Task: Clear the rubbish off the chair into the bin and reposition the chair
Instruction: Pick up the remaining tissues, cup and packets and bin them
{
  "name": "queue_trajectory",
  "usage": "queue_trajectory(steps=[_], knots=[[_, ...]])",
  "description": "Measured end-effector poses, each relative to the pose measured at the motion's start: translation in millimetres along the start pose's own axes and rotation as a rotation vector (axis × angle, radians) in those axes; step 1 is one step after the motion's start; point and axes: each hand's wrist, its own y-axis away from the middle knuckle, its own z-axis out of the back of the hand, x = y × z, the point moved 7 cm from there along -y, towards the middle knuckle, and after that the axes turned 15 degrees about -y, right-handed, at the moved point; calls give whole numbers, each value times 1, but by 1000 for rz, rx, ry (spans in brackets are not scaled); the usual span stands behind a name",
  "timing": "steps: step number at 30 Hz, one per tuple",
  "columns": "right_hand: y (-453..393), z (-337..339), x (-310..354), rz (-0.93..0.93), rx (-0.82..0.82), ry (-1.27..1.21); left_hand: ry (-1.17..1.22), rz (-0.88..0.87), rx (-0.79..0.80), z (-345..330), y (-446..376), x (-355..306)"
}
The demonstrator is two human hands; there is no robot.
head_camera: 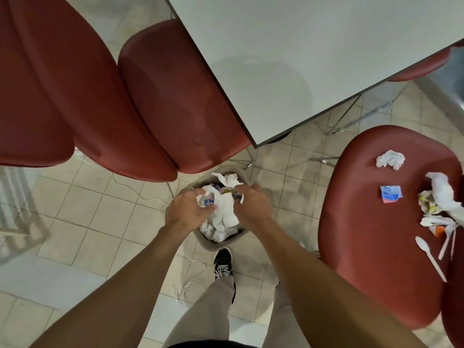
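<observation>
Currently both our hands are over the bin (213, 243), which stands on the tiled floor just beyond our shoe and near the corner of the counter (301, 59). Our left hand (187, 212) is curled round a crumpled white wrapper (208, 199) with blue print; our right hand (253, 202) is curled round a darker printed packet (234, 194). The bin looks nearly full, with white paper heaped to the rim. Judgement: the step in hand is the drop, and it wants a low release, fingers opened only once both pieces are inside the rim, then a light press on the heap so nothing springs back out. The chair (364, 234) to the right carries the remaining rubbish: a crumpled tissue (390, 159) at the far side, a blue sachet (390, 194), a pile of wrappers (438, 197) at the right edge, and a white plastic spoon (430, 257) nearer us. We would gather the light pieces first, since they may scatter. Two more red chairs sit to the left.
</observation>
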Motion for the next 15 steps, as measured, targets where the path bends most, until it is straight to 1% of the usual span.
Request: queue_trajectory(steps=[3,9,15], knots=[[8,15,-13,-34,-31,-19,-9,-19,-4,6,2,-15],[27,55,-51,-61,-106,-83,-38,-153,-52,11,16,-72],[48,111,-108,-115,-140,-151,-43,-261,57,-12,30,-145]])
